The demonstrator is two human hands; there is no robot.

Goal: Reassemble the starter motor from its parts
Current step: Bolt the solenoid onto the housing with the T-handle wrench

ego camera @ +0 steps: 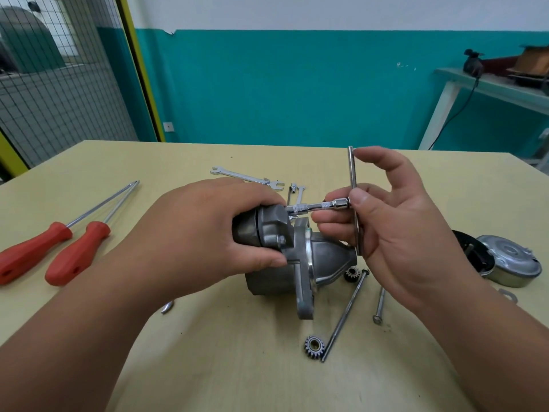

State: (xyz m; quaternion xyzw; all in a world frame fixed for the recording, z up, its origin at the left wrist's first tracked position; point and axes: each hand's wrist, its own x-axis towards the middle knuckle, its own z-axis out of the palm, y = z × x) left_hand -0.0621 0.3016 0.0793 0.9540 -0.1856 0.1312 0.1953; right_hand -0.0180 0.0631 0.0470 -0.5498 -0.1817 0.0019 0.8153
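Note:
The grey starter motor housing (pixel 320 260) lies on its side in the middle of the table. My left hand (pixel 208 230) grips its dark cylindrical solenoid end from above. A T-handle socket wrench (pixel 319 206) runs level into the top of the housing, its sliding bar (pixel 353 185) standing upright. My right hand (pixel 398 233) pinches that bar between thumb and fingers, the index finger raised near the bar's top. Two small gears (pixel 313 346) (pixel 352 273), a long through-bolt (pixel 346 315) and a shorter bolt (pixel 379 306) lie in front of the housing.
Two red-handled screwdrivers (pixel 53 251) lie at the left. Open-end spanners (pixel 246 176) and a small socket piece (pixel 294 187) lie behind the housing. A round metal end cap (pixel 508 260) sits at the right beside a dark part (pixel 468 248). A small curved metal piece (pixel 167 307) lies near my left forearm.

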